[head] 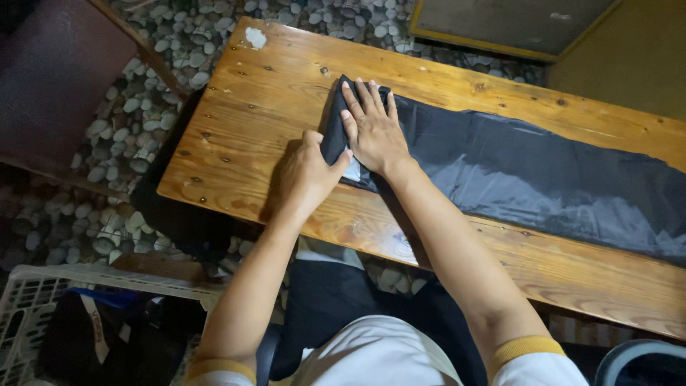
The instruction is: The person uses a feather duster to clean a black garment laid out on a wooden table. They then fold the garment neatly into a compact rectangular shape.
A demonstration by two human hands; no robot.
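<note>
On wooden table, right hand flat, left hand seemingly pinching black cloth.

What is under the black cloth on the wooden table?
The black cloth lies on the wooden table; the boards beneath are covered. The right hand presses flat on top of it.

bare wooden table left of black cloth, white basket low left, chair beyond
</note>
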